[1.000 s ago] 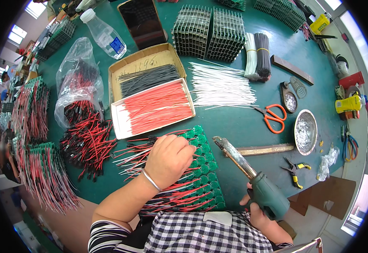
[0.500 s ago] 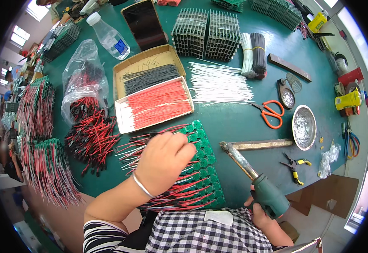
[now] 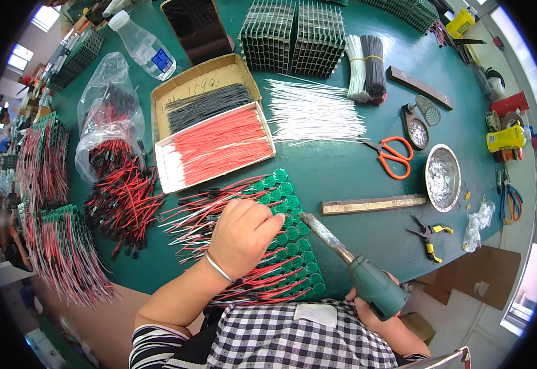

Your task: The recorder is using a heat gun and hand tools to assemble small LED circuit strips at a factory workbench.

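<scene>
At one o'clock we count two long wire bundles (image 3: 356, 74) (image 3: 375, 74), white and black. At three: one round silvery metal bowl (image 3: 429, 178).

Free room and obstacles on the worktop (image 3: 336, 172): an open patch extends between the loose white wires (image 3: 314, 115) and the wooden bar (image 3: 373, 205); scissors (image 3: 395, 157) and a metal bowl (image 3: 443, 210) limit it toward the right edge. Toward the near edge, the soldering iron (image 3: 376, 286) slants across the lane between bar and circuit-board panel (image 3: 293, 234). A white box (image 3: 171, 167) and heaped leads (image 3: 124, 212) obstruct the left; board stacks (image 3: 320, 46) obstruct the far side.
</scene>
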### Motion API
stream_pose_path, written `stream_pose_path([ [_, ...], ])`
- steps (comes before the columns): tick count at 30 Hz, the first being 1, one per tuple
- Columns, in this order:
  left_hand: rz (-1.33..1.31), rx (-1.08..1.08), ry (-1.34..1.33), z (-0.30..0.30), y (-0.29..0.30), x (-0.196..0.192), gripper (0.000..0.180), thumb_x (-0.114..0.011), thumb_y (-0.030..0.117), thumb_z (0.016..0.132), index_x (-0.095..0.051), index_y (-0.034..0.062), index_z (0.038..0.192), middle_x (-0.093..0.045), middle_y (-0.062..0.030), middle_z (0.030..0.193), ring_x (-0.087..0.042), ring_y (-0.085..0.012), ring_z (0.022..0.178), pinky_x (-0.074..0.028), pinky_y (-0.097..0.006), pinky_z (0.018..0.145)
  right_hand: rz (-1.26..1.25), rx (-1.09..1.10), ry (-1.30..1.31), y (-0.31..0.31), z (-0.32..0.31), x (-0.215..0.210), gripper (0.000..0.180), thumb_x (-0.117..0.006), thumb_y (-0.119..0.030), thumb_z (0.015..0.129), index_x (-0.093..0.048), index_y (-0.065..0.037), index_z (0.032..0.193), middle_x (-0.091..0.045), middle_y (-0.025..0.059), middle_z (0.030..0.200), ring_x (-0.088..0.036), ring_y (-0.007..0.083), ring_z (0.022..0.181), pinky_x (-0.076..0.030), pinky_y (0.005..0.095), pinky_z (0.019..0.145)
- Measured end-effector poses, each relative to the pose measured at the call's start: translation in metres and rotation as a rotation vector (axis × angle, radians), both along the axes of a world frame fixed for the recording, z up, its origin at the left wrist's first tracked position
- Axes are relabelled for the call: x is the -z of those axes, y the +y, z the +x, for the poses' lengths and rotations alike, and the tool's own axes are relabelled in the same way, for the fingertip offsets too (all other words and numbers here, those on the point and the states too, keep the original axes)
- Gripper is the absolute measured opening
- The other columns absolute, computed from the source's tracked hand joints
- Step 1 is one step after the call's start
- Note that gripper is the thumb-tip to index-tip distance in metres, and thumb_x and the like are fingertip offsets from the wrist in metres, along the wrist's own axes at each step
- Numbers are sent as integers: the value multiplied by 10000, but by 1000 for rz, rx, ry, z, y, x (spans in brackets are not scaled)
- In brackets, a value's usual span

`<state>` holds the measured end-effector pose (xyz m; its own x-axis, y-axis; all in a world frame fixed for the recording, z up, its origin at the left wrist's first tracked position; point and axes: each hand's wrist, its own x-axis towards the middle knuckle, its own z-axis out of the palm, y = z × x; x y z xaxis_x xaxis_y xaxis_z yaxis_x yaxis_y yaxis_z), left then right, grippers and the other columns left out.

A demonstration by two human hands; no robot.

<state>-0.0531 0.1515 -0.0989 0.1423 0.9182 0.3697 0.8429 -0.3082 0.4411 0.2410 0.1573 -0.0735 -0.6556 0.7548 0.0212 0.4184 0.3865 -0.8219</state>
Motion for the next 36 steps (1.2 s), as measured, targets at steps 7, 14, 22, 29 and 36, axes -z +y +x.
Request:
stream_pose_path([
  [7, -1, -1, -13, 0, 0, 2, 183, -690, 15, 674, -663, 65, 848, -546, -36, 765, -536, -222, 726, -424, -352, 666, 0, -37, -39, 5, -9, -1, 231, -540, -118, 820, -585, -1, 1015, -620, 22, 674, -618, 179, 664, -401, 368, 899],
  [14, -25, 0, -33, 1, 2, 2, 170, -689, 9, 677, -646, 60, 834, -535, -45, 763, -536, -228, 730, -428, -355, 667, -64, 4, 18, 3, -13, 5, 186, -528, -40, 825, -575, 33, 990, -596, 55, 680, -598, 163, 572, -492, 322, 678],
  [22, -23, 4, -45, 1, 4, 1, 159, -699, 10, 680, -637, 55, 819, -534, -52, 759, -531, -235, 721, -428, -358, 667, 24, -3, -46, 5, -12, 1, 159, -527, -64, 803, -594, -17, 939, -613, 38, 672, -607, 171, 584, -489, 328, 663],
  [29, -18, -6, -39, 2, 3, 2, 143, -707, 17, 691, -629, 58, 804, -540, -52, 758, -534, -239, 720, -428, -362, 668, -136, 234, -10, 1, -10, -11, 260, -610, 33, 738, -605, 5, 996, -655, 102, 776, -667, 216, 634, -538, 314, 669],
  [36, -59, -101, -26, 6, 8, -2, 116, -712, 74, 696, -621, 96, 765, -567, -26, 742, -536, -229, 706, -401, -363, 649, -35, 53, -19, 5, -6, -3, 231, -628, 19, 741, -626, -2, 971, -658, 113, 847, -660, 247, 697, -532, 339, 678],
])
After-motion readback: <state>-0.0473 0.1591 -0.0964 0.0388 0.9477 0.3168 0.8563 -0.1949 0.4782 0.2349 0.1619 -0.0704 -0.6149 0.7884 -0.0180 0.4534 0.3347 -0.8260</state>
